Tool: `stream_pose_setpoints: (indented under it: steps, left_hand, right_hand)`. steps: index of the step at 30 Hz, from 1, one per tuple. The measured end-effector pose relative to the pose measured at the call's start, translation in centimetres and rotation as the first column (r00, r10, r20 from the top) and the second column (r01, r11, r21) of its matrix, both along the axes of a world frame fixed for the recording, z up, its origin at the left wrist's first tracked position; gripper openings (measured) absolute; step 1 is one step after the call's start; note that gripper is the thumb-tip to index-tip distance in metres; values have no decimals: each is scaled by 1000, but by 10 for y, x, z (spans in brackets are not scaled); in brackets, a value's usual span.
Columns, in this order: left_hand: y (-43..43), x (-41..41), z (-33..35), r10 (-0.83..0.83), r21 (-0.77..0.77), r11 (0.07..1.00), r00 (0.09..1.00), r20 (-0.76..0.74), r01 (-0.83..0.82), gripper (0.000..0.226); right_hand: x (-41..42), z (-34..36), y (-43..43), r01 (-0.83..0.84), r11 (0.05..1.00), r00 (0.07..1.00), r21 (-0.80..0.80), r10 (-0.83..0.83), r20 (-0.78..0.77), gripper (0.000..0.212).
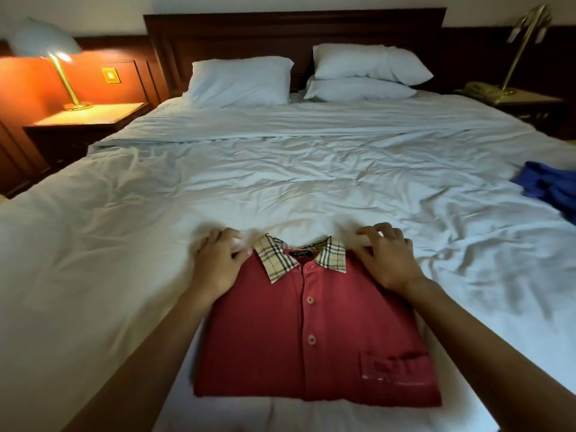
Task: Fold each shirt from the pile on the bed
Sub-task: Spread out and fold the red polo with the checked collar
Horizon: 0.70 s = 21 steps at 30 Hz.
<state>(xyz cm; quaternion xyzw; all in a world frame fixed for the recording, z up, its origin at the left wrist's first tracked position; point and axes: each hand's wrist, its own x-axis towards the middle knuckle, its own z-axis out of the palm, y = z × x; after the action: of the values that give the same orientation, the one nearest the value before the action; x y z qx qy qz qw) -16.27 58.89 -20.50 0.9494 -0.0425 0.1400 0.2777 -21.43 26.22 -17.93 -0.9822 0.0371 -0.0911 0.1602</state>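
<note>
Shirt in red colour [280,338], already folded into a rectangle, is laid face up on the near part of the bed [280,182], with its checked collar [276,260] turned away from the person. One such shirt is seen. Three buttons are counted down its front, and one pocket [396,366] is at its lower right.

The left hand [218,266] is placed on the left shoulder of the shirt. Its fingers [229,235] are held quite straight and reach past the upper edge onto the sheet, while the thumb is laid just beside the collar. The right hand [389,260] is placed on the right shoulder. Its fingers [383,229] are arched and a little spread, with the tips down at the upper edge. If cloth is pinched under them cannot be told.

One blue garment [548,187] is left crumpled at the right edge of the bed, well apart from the shirt. Three white pillows are counted against the dark headboard [280,35]: one on the left [240,81] and two stacked on the right [371,62]. Two lamps are seen, one lit [46,42] and one unlit [526,32], each on its own nightstand.
</note>
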Motion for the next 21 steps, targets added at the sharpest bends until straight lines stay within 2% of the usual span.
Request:
stream_pose_setpoints:
  steps: [3, 5, 8, 10, 17, 19, 20, 21]
  left_hand:
    - [-13, -45, 22, -86, -26, 996, 992, 90, 89, 46]
    - [-25, -85, 22, -220, -20, 975, 976, 6, 220, 75]
    - [-32, -122, 1, -272, 269, 912, 948, -167, 309, 104]
    - [-28, -126, -8, -222, 331, 903, 957, -189, 275, 109]
    - [-30, -129, 2, -164, 263, 936, 950, -264, 235, 122]
    - [-28, -131, 0, -136, 258, 943, 951, -279, 210, 117]
    - [-27, -132, 0, -108, 242, 953, 953, -282, 179, 110]
    - [-25, -133, -1, -73, 224, 965, 956, -283, 140, 98]
  right_hand:
    - [-46, 9, 9, -54, 993, 998, 108, 57, -21, 58]
    - [-80, 5, 22, -144, 976, 978, 163, 165, -126, 68]
    - [-116, -12, 33, -216, 976, 954, 37, 219, -202, 83]
    - [-121, -17, 32, -181, 983, 964, 25, 182, -195, 89]
    - [-124, -15, 35, -133, 991, 976, 31, 136, -173, 96]
    - [-128, -16, 35, -113, 993, 980, 31, 117, -162, 105]
    - [-131, -15, 36, -84, 996, 984, 34, 88, -152, 103]
    - [-133, -15, 36, -23, 999, 990, 38, 28, -139, 93]
